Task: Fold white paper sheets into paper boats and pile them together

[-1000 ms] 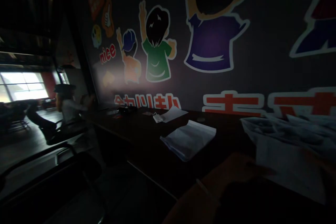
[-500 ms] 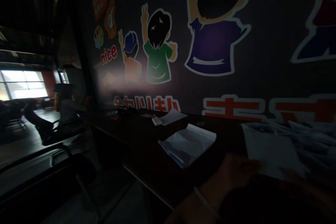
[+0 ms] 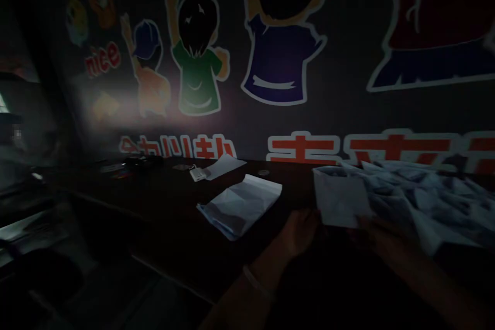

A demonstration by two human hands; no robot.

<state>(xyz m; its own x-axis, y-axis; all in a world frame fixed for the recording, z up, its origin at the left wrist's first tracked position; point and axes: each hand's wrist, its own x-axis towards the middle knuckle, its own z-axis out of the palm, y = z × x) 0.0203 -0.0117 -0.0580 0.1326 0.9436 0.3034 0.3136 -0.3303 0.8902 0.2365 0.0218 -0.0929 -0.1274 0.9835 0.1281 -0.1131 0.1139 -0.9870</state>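
My left hand (image 3: 303, 229), with a pale band (image 3: 257, 283) at the wrist, has its fingers closed at the lower left corner of a white sheet of paper (image 3: 340, 198). At the sheet's lower right edge, my right hand (image 3: 373, 234) pinches it. The sheet is tilted up towards me over the dark table. Deep shadow hides most of the fingertips. Just behind and to the right lies a large heap of crumpled white papers (image 3: 429, 198). To the left of my hands rests a flat stack of folded, creased paper (image 3: 242, 206).
Farther back on the dark table (image 3: 162, 216) lie another paper sheet (image 3: 224, 166), a small white tag-like object (image 3: 197, 173) and a small round disc (image 3: 263, 172). Dark items (image 3: 141, 161) sit at the far left end. A wall with cartoon figures (image 3: 276, 62) rises behind.
My view has turned to the right, so the table and wall shift left in the picture. More of my right hand and the paper heap now shows. Both hands stay at the sheet.
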